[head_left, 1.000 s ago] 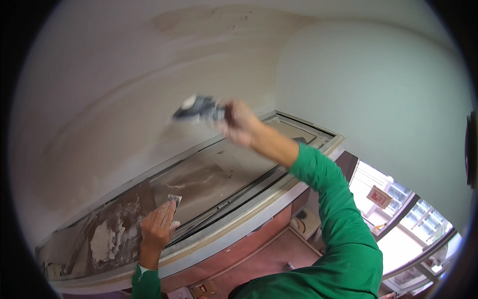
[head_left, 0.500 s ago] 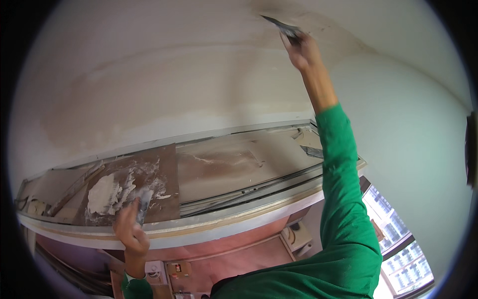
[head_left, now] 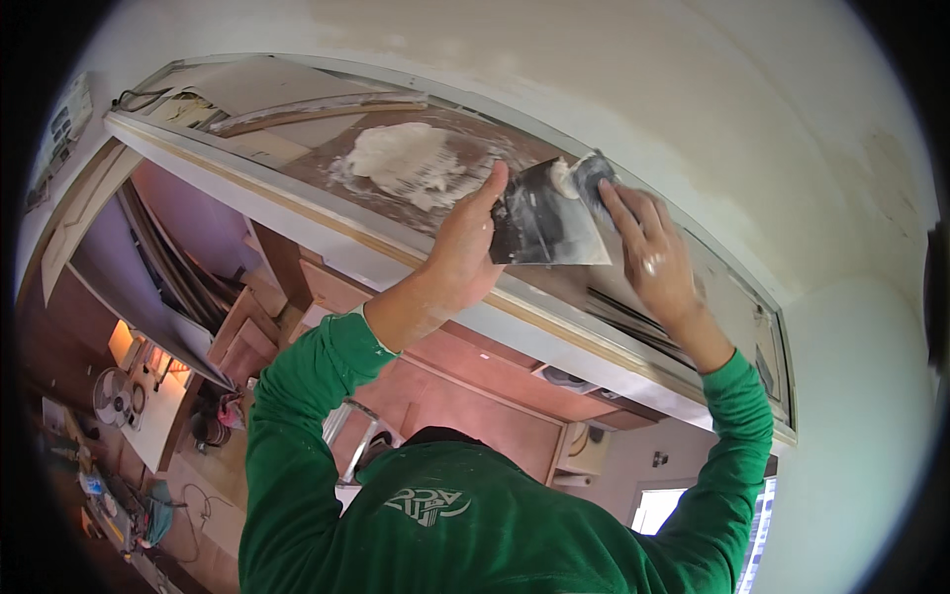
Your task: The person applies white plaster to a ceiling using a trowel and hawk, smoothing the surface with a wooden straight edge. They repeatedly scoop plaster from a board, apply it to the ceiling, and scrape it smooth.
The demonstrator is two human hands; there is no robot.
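Observation:
In front of the cabinet top, my left hand [head_left: 463, 243] grips a wide flat filling knife [head_left: 534, 223], thumb up along its edge. Its dark blade is smeared with white filler. My right hand [head_left: 661, 262] is closed on a smaller putty knife [head_left: 592, 180], tilted against the wide blade's upper right edge. A lump of wet filler [head_left: 564, 180] sits where the two blades meet. White specks mark the back of my right hand. Behind my left hand, a spread mound of white filler [head_left: 401, 161] lies on a brown board [head_left: 315, 170].
Across the front runs the cabinet's pale edge [head_left: 346, 238]. A wooden strip [head_left: 317, 112] lies at the far left of the top. The patched ceiling [head_left: 633, 69] curves overhead. Below left are a fan [head_left: 113, 396] and a cluttered floor; a stepladder [head_left: 356, 441] stands below.
My right hand has come down from the ceiling with its knife. My left hand has lifted its knife off the filler board, and both blades now meet. The view has shifted.

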